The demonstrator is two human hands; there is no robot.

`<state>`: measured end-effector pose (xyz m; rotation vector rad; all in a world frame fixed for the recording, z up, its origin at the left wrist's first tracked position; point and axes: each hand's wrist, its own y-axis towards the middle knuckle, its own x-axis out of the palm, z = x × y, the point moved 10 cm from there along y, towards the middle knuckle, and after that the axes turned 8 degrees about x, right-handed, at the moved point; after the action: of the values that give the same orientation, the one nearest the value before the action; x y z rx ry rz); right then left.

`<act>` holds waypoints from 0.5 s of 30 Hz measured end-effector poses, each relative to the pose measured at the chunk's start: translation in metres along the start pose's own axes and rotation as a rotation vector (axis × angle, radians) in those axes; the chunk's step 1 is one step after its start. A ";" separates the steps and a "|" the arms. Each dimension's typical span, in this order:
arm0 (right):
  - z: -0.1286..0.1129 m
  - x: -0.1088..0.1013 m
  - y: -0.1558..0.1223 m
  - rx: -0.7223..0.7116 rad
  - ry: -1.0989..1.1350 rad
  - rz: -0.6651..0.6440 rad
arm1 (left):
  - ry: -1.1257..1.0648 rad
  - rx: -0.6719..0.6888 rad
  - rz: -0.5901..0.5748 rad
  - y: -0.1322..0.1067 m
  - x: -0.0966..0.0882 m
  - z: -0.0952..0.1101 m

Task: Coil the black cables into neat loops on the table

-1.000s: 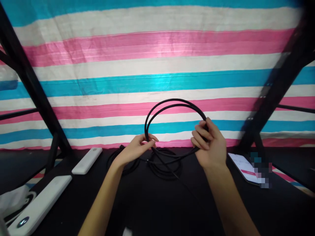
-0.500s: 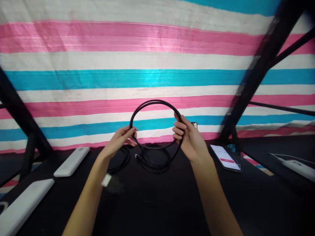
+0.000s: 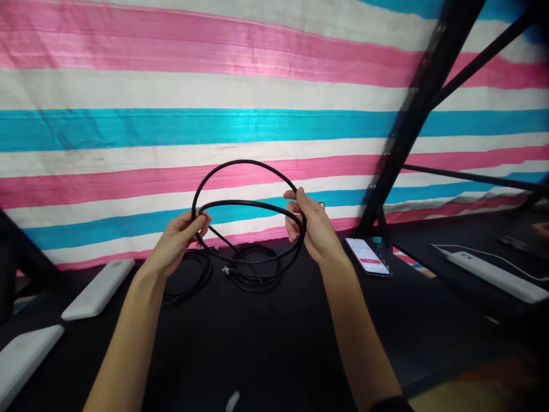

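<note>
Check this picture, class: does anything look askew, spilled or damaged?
No spill or damage is visible. Only the black cable looks uneven: between the left hand and right hand, its loops spread apart instead of lying together.

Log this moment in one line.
left hand: holds looped black cable | right hand: holds same cable | table: coiled cables, lit phone

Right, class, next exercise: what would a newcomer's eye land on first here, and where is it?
Probably the striped sheet in pink, blue and white, filling the background. In front of it, near the centre, the black cable loops between the left grip and the right grip. Right of them, a lit phone stands out on the black tabletop.
</note>
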<state>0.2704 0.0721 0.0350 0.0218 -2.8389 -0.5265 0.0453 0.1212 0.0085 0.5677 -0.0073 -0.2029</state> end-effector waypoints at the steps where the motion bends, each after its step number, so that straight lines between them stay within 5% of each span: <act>1: 0.000 0.001 0.000 -0.002 0.000 0.003 | 0.024 0.009 -0.012 0.000 0.001 0.000; 6: -0.006 -0.005 0.000 -0.047 0.019 0.040 | 0.141 0.059 0.031 0.004 -0.009 -0.001; 15: -0.018 -0.020 -0.004 -0.123 0.024 0.153 | 0.359 0.226 0.174 -0.004 -0.026 0.040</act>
<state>0.2937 0.0633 0.0451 -0.2085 -2.7507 -0.6601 0.0167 0.1014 0.0416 0.8187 0.2704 0.0722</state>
